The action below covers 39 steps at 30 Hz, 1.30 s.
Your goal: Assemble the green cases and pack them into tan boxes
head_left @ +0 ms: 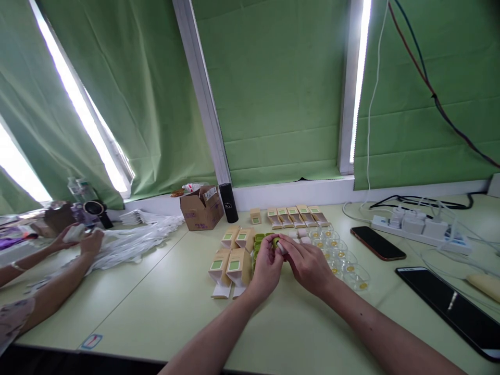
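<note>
Close together over the table, my left hand (266, 268) and my right hand (310, 264) are both closed on a small green-and-white piece (276, 242). Fingers cover most of it, so its exact kind does not show. Green cups (258, 238) stand just behind my left hand, partly hidden by it. Beside my right hand are rows of clear plastic cups (350, 268) with yellowish centres. Several white pieces (303, 234) lie behind my fingers. Left of my hands stand open kraft-paper boxes (238, 264) with green labels and flaps hanging forward.
More kraft boxes (297, 216) line the back. A brown carton (202, 209) and black cylinder (228, 202) stand behind. Phone (377, 242), tablet (449, 307) and power strip (422, 232) with loose cables occupy the right. A co-worker's hands (84, 240) work at left near white bags (133, 245).
</note>
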### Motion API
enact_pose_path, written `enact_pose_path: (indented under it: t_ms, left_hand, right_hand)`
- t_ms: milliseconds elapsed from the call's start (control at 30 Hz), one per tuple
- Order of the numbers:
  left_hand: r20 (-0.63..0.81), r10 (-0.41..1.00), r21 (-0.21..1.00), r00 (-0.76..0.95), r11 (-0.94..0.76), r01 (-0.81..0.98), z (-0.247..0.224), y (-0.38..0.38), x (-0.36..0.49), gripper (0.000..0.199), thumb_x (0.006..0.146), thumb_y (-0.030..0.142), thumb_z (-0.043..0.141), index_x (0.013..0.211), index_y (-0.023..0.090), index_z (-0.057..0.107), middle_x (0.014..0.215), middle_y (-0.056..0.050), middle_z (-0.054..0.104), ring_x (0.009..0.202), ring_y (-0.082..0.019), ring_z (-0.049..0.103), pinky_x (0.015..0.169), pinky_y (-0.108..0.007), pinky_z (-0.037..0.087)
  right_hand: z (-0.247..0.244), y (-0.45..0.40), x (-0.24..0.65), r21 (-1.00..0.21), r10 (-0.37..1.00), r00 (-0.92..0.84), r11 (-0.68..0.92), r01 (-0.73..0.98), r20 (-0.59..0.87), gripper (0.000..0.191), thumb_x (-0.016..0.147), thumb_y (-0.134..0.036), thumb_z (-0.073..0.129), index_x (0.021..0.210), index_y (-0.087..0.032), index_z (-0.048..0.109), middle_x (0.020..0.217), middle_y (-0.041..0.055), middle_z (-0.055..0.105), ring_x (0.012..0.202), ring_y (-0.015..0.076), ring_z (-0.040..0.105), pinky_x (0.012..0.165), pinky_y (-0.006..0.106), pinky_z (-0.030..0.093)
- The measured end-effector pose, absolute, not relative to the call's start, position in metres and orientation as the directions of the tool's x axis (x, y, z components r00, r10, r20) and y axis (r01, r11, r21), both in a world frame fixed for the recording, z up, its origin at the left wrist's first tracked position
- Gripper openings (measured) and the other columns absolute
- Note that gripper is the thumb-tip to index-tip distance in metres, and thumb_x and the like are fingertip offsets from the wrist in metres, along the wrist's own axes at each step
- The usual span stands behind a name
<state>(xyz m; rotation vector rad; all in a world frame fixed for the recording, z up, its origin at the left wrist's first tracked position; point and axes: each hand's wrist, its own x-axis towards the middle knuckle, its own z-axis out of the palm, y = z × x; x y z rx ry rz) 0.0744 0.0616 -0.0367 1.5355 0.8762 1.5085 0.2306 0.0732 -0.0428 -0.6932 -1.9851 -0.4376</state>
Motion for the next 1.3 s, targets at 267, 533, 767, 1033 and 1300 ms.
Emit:
enact_pose_path:
  t_ms: [267, 533, 767, 1033, 1300]
  left_hand:
    - [0.502, 0.865, 0.865, -0.024, -0.5, 0.045, -0.044, 0.061, 0.076, 0.03, 0.099, 0.03, 0.06, 0.126, 0.02, 0.052, 0.114, -0.009, 0.066, 0.101, -0.019, 0.068, 0.092, -0.035, 0.059]
    - [0.513, 0.856, 0.851, -0.063, -0.498, 0.166, -0.04, 0.052, 0.078, 0.029, 0.097, 0.026, 0.061, 0.124, 0.022, 0.051, 0.115, -0.008, 0.063, 0.101, -0.019, 0.066, 0.093, -0.035, 0.055]
    - [0.512, 0.856, 0.844, -0.07, -0.487, 0.223, -0.042, 0.051, 0.079, 0.033, 0.094, 0.021, 0.062, 0.123, 0.022, 0.047, 0.112, -0.007, 0.061, 0.098, -0.019, 0.066, 0.089, -0.034, 0.056]
    - [0.522, 0.846, 0.843, -0.109, -0.491, 0.22, -0.041, 0.048, 0.081, 0.037, 0.091, 0.018, 0.064, 0.123, 0.021, 0.047, 0.114, -0.009, 0.063, 0.102, -0.021, 0.067, 0.093, -0.038, 0.055]
    - [0.535, 0.844, 0.839, -0.038, -0.525, 0.143, -0.042, 0.05, 0.08, 0.034, 0.1, 0.032, 0.061, 0.129, 0.022, 0.047, 0.12, -0.01, 0.063, 0.107, -0.021, 0.066, 0.096, -0.038, 0.056]
  right_hand:
    - [-0.046, 0.076, 0.23, 0.044, 0.244, -0.391, 0.8, 0.599, 0.888, 0.05, 0.103, -0.007, 0.045, 0.151, -0.016, 0.056, 0.146, 0.0191, 0.064, 0.113, 0.0285, 0.077, 0.093, 0.042, 0.067]
    - [-0.045, 0.073, 0.23, 0.037, 0.22, -0.387, 0.829, 0.558, 0.895, 0.05, 0.104, -0.009, 0.047, 0.153, -0.015, 0.053, 0.144, 0.021, 0.064, 0.116, 0.0294, 0.076, 0.091, 0.041, 0.068]
    - [-0.045, 0.072, 0.23, 0.041, 0.198, -0.387, 0.848, 0.529, 0.901, 0.052, 0.103, -0.009, 0.046, 0.154, -0.016, 0.05, 0.145, 0.0207, 0.064, 0.119, 0.0287, 0.075, 0.094, 0.042, 0.067]
    - [-0.042, 0.072, 0.23, 0.073, 0.153, -0.382, 0.854, 0.515, 0.911, 0.054, 0.102, -0.006, 0.045, 0.156, -0.015, 0.046, 0.145, 0.0222, 0.064, 0.118, 0.0286, 0.075, 0.089, 0.04, 0.067]
    - [-0.041, 0.074, 0.232, 0.038, 0.182, -0.365, 0.853, 0.521, 0.913, 0.049, 0.104, -0.009, 0.045, 0.151, -0.018, 0.051, 0.143, 0.0189, 0.067, 0.12, 0.0271, 0.074, 0.092, 0.039, 0.067]
